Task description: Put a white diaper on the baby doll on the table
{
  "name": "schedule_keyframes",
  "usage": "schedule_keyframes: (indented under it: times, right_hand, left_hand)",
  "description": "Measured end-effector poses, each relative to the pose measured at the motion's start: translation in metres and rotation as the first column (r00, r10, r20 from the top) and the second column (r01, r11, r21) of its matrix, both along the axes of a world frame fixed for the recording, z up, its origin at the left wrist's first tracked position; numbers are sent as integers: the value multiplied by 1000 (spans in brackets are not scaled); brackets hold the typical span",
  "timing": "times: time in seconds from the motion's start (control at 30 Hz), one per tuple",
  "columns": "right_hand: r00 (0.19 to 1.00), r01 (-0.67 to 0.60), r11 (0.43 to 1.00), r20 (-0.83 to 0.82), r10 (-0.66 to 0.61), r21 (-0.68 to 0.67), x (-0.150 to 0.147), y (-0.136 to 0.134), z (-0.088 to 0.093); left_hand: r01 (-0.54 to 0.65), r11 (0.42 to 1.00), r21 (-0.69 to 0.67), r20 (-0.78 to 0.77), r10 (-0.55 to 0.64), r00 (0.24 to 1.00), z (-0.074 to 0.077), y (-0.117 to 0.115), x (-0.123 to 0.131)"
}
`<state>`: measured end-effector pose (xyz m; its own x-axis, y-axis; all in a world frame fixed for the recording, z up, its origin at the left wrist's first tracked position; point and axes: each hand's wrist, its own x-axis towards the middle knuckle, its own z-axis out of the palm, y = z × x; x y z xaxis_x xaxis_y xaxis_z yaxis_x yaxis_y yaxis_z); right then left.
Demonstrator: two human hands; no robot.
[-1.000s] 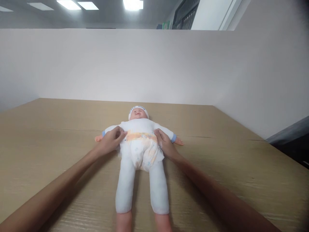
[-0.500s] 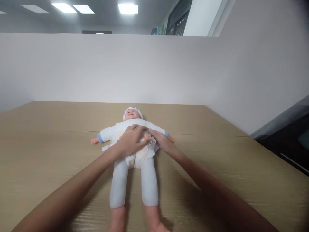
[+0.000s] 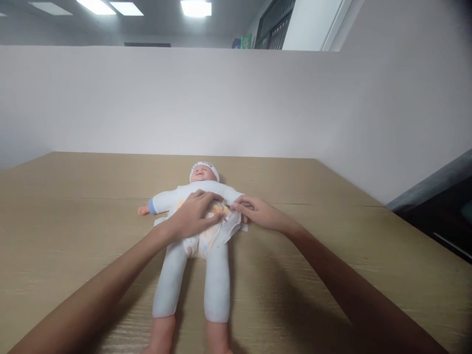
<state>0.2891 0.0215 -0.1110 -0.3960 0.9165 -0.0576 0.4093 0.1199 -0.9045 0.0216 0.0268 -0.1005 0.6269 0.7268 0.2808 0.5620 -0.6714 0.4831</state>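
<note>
A baby doll (image 3: 216,287) in a white suit and printed white headband lies on its back, feet toward me. Around its hips is a patterned diaper (image 3: 201,243), whose loose white side edge bunches on the right. My left hand (image 3: 193,214) rests across the diaper's front, with fingers extended and thumb apart, pressing it against the belly. At the right side, my right hand (image 3: 260,212) pinches the diaper's edge between thumb and fingers. That hand covers most of the doll's arm there. On the left, one diaper tab sticks out beyond my wrist.
The doll lies on a wide wood-grain table (image 3: 92,221). A pale partition wall (image 3: 165,98) rises behind the table's far edge. At the right stands a dark object (image 3: 442,211), partly out of view.
My right hand has moved outward to the right, drawing the diaper's edge with it. The doll's legs have swung left. My left hand has stayed on the diaper, shifting slightly left.
</note>
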Motion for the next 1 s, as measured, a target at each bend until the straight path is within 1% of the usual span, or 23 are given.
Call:
schedule_keyframes:
  times: [0.1, 0.17, 0.27, 0.33, 0.5, 0.67, 0.83, 0.9, 1.0]
  right_hand:
    - [986, 40, 999, 160, -44, 25, -8, -8, 5]
    - [980, 27, 1000, 200, -25, -7, -9, -8, 4]
    - [987, -117, 983, 97, 132, -142, -5, -1, -4]
    - [981, -174, 967, 58, 188, -183, -1, 5, -11]
    - [992, -105, 976, 52, 117, -189, -2, 7, -19]
    - [984, -179, 942, -42, 174, -283, -6, 4, -20]
    - [977, -206, 916, -24, 211, -345, 4, 8, -15]
    - [975, -219, 909, -44, 218, -355, 8, 9, -13]
    - [976, -217, 925, -55, 211, -311, 9, 8, -11]
  left_hand:
    - [6, 1000, 6, -8, -6, 1000, 0, 0, 0]
    - [10, 1000, 14, -10, -10, 1000, 0, 0, 1]
    - [9, 1000, 27, -8, -9, 1000, 0, 0, 1]
    - [5, 1000, 27, -11, -5, 1000, 1, 0, 1]
    - [0, 1000, 16, -13, 0, 1000, 3, -2, 1]
    - [0, 1000, -7, -7, 0, 1000, 2, 1, 0]
    - [10, 1000, -28, 30, -9, 1000, 3, 1, 0]
    - [10, 1000, -28, 33, -9, 999, 4, 0, 0]
    - [11, 1000, -26, 30, -11, 999, 6, -2, 1]
